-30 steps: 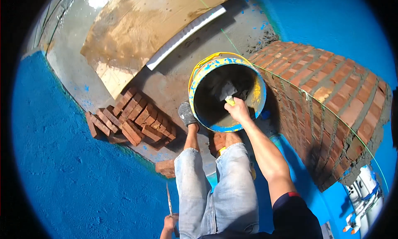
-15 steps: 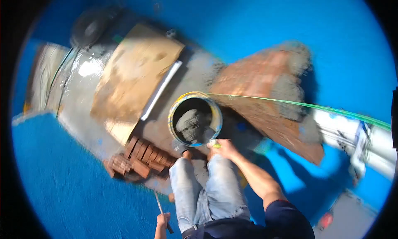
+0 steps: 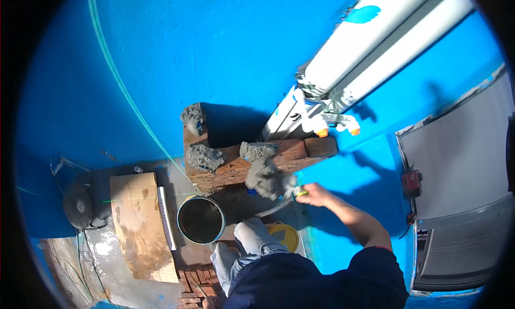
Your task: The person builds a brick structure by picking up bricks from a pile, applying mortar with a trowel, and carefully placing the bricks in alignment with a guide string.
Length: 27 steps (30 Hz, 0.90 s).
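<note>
My right hand (image 3: pixel 314 195) is closed round the yellow-green handle of a trowel (image 3: pixel 288 186). A grey lump of mortar (image 3: pixel 262 179) sits on its blade, at the near side of a low brick wall (image 3: pixel 292 151). The lump meets or overlaps mortar on the wall top; I cannot tell which. More mortar heaps (image 3: pixel 205 157) lie along the bricks and on the far left corner. My left hand (image 3: pixel 208 302), partly cut off at the lower edge, grips a thin rod-like tool (image 3: pixel 197 286) above stacked bricks. Left of my knees stands a dark bucket (image 3: pixel 179 219).
White pipes (image 3: pixel 365 38) with orange-tipped fittings run along the blue wall (image 3: pixel 214 46). A green string (image 3: pixel 129 97) stretches down to the brickwork. Stained board (image 3: pixel 134 223), loose bricks (image 3: pixel 189 297) and a yellow bucket (image 3: pixel 290 236) lie around my legs. A grey door panel (image 3: pixel 456 159) is at right.
My right hand has moved from the bucket's rim to the brick wall, now with a mortar-loaded trowel in sight. My view has swung right. My left hand still holds the thin tool.
</note>
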Available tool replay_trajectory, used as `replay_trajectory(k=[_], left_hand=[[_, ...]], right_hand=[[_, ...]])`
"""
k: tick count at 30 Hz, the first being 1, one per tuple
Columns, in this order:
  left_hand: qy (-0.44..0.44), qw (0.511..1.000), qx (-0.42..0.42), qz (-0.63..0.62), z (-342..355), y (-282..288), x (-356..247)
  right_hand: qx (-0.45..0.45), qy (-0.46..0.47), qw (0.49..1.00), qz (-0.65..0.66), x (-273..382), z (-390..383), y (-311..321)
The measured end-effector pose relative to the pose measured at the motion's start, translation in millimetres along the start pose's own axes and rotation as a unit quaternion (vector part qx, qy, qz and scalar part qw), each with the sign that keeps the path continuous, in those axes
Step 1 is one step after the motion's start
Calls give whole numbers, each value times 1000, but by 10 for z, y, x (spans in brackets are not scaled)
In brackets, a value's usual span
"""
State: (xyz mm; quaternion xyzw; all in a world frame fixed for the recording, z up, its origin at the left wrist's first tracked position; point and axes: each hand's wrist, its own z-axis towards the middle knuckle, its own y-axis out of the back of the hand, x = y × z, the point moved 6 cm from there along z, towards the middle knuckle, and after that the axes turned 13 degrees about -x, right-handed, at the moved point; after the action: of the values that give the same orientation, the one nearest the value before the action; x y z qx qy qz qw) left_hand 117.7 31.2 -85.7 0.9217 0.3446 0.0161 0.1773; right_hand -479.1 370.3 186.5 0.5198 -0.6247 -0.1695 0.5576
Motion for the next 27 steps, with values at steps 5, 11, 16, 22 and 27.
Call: replay_trajectory(k=[5, 11, 16, 22, 27], left_hand=[[-10, 998, -64, 5, -280, 234, -503], [-65, 992, -93, 57, -869, -1, -1118], [-163, 978, -67, 108, -1263, -122, -1416], [-378, 865, -76, 320, -1305, -90, -1475], [-211, 955, -73, 193, -1235, -142, -1495]], right_hand=[[-192, 54, 965, -170, -490, 157, 1130], [-332, 111, 882, -317, -1385, 473, 1368], [-365, 63, 882, -292, -1449, 431, 1209], [-454, -58, 878, -141, -1375, 6, 1241], [-438, -10, 893, -105, -1464, -300, 733]])
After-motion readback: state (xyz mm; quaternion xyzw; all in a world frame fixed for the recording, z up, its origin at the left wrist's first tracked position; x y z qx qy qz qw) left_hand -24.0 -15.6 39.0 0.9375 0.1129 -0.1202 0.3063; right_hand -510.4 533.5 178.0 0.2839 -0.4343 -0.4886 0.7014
